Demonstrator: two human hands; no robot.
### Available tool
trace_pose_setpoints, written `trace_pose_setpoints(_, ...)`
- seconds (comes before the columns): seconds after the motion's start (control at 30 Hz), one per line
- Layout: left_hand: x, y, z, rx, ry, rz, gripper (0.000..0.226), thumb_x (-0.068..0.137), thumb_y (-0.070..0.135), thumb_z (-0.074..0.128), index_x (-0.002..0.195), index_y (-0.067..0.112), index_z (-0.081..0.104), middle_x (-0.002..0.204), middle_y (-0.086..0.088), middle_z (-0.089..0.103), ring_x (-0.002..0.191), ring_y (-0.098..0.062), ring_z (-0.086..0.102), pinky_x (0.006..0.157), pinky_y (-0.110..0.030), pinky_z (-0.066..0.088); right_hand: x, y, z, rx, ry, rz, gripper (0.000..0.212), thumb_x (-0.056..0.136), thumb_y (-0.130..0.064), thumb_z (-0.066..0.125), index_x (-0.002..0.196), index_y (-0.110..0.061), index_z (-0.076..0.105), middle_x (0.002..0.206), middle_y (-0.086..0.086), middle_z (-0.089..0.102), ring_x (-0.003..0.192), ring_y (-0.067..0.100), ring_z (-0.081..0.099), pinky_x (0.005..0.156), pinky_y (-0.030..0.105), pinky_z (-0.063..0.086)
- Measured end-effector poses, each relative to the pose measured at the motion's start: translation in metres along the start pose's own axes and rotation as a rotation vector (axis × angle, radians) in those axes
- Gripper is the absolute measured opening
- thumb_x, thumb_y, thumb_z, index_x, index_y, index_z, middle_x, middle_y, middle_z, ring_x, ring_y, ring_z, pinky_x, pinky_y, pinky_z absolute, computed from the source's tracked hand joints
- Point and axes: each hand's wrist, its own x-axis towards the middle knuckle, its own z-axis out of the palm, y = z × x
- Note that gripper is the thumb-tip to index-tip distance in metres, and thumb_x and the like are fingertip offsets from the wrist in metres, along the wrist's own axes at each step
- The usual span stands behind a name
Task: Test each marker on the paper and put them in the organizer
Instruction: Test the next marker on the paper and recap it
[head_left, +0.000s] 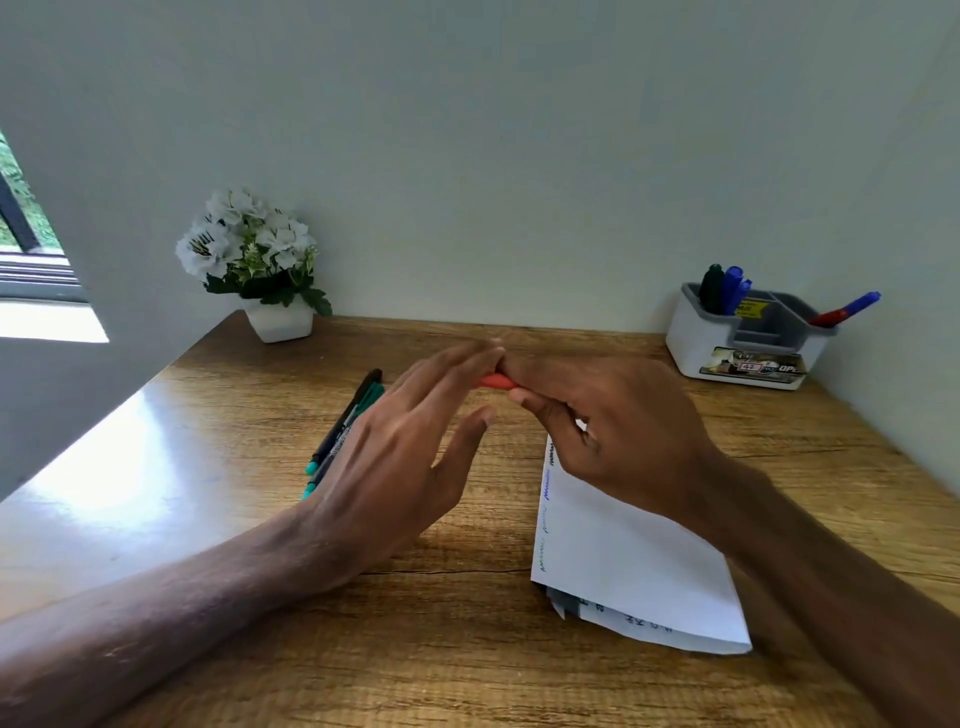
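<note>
Both forearms bare, angled in from lower corners, meeting mid-frame above table (467, 649). Left hand (395, 457) back up, fingers (457, 364) extended & loosely spread, tips touching right hand's fingertips; thumb held apart below. Right hand (618, 426) curled, knuckles up, thumb & index pinched round red marker (496, 382), only a short bit showing betw. the hands. Wrists roughly level, slightly bent.

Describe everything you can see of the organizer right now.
The organizer is a white plastic box with a grey divided insert and a printed label on its front. It stands upright on the wooden desk at the far right corner by the wall. Dark and blue markers stand in its left compartment; a red-and-blue one leans from the right.
</note>
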Motion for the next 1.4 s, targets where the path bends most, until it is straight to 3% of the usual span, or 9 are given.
trace_pose_setpoints(0.13, -0.001, -0.001, 0.001, 0.028, -0.046, 0.015, 0.044, 0.103, 0.021, 0.058, 0.144, 0.007, 0.055, 0.146, -0.007, 0.058, 0.134, -0.019, 0.056, 0.105, -0.041, 0.053, -0.001, -0.004, 0.000, -0.010, -0.087, -0.050, 0.033, 0.102, -0.038, 0.050, 0.127, -0.028, 0.070, 0.069, -0.011, 0.071, 0.051, 0.001, 0.037, 0.046, 0.016, 0.021)
trace_pose_setpoints(0.3, 0.000, -0.005, -0.001, 0.193, -0.199, 0.101, 0.048, 0.100, 0.010, 0.063, 0.146, 0.003, 0.051, 0.124, -0.012, 0.072, 0.109, -0.028, 0.072, 0.082, -0.040, 0.062, 0.001, -0.008, 0.000, -0.022, -0.267, 0.115, 0.051, 0.102, -0.062, 0.030, 0.122, -0.034, 0.068, 0.074, -0.019, 0.068, 0.054, 0.003, 0.052, 0.049, 0.016, 0.027)
trace_pose_setpoints(0.4, 0.001, -0.006, -0.002, 0.171, -0.280, 0.000, 0.038, 0.104, 0.025, 0.049, 0.139, 0.012, 0.052, 0.114, -0.003, 0.074, 0.101, -0.019, 0.071, 0.083, -0.037, 0.060, -0.003, 0.003, -0.009, 0.085, -0.277, 0.296, 0.040, 0.106, -0.051, 0.024, 0.111, -0.032, 0.059, 0.066, -0.013, 0.058, 0.054, 0.006, 0.051, 0.052, 0.027, 0.035)
trace_pose_setpoints(0.57, -0.005, -0.015, 0.001, -0.013, -0.305, -0.117, 0.029, 0.107, 0.046, 0.024, 0.100, 0.027, 0.044, 0.085, 0.008, 0.060, 0.074, -0.010, 0.058, 0.066, -0.037, 0.052, -0.005, 0.042, -0.029, 0.934, 0.004, 0.676, 0.034, 0.104, -0.002, 0.036, 0.093, -0.019, 0.063, 0.074, 0.006, 0.068, 0.061, 0.011, 0.052, 0.055, 0.028, 0.039)
trace_pose_setpoints(0.73, -0.003, -0.009, 0.009, -0.154, -0.336, -0.185, 0.036, 0.107, 0.043, 0.029, 0.093, 0.021, 0.052, 0.080, 0.001, 0.058, 0.075, -0.013, 0.053, 0.072, -0.028, 0.041, -0.010, 0.065, -0.031, 1.483, 0.122, 0.910, 0.044, 0.099, 0.010, 0.038, 0.122, -0.009, 0.069, 0.110, 0.013, 0.074, 0.085, 0.013, 0.067, 0.061, 0.022, 0.056)
trace_pose_setpoints(0.93, 0.008, -0.012, 0.024, -0.269, -0.427, -0.211, 0.031, 0.100, 0.054, 0.053, 0.103, 0.024, 0.048, 0.105, 0.015, 0.058, 0.094, -0.002, 0.054, 0.078, -0.018, 0.044, -0.017, 0.059, -0.010, 1.330, 0.080, 0.915, 0.040, 0.086, -0.029, 0.069, 0.115, -0.001, 0.068, 0.094, 0.017, 0.074, 0.079, 0.020, 0.068, 0.058, 0.026, 0.055)
trace_pose_setpoints(1.1, 0.012, -0.009, 0.015, -0.410, -0.474, -0.193, 0.046, 0.088, 0.054, 0.071, 0.110, 0.027, 0.041, 0.136, 0.018, 0.051, 0.123, -0.003, 0.050, 0.096, -0.028, 0.050, -0.020, 0.050, 0.000, 1.154, -0.017, 0.928, 0.025, 0.102, -0.019, 0.056, 0.115, -0.003, 0.071, 0.097, 0.020, 0.078, 0.084, 0.030, 0.074, 0.067, 0.033, 0.060)
trace_pose_setpoints(1.23, 0.011, -0.004, 0.007, -0.450, -0.531, -0.118, 0.054, 0.086, 0.042, 0.078, 0.117, 0.017, 0.041, 0.134, 0.023, 0.050, 0.120, -0.003, 0.050, 0.090, -0.015, 0.043, -0.015, 0.037, -0.006, 1.114, -0.053, 0.911, 0.032, 0.100, -0.027, 0.059, 0.114, -0.003, 0.074, 0.102, 0.017, 0.079, 0.095, 0.032, 0.077, 0.077, 0.036, 0.065)
trace_pose_setpoints(1.4, 0.008, -0.004, 0.008, -0.421, -0.630, -0.079, 0.064, 0.085, 0.045, 0.078, 0.128, 0.012, 0.043, 0.133, 0.028, 0.048, 0.131, 0.002, 0.044, 0.105, -0.012, 0.036, -0.015, 0.013, -0.031, 1.092, -0.029, 0.857, 0.028, 0.089, -0.017, 0.069, 0.113, -0.005, 0.075, 0.101, 0.014, 0.079, 0.092, 0.030, 0.077, 0.070, 0.030, 0.063)
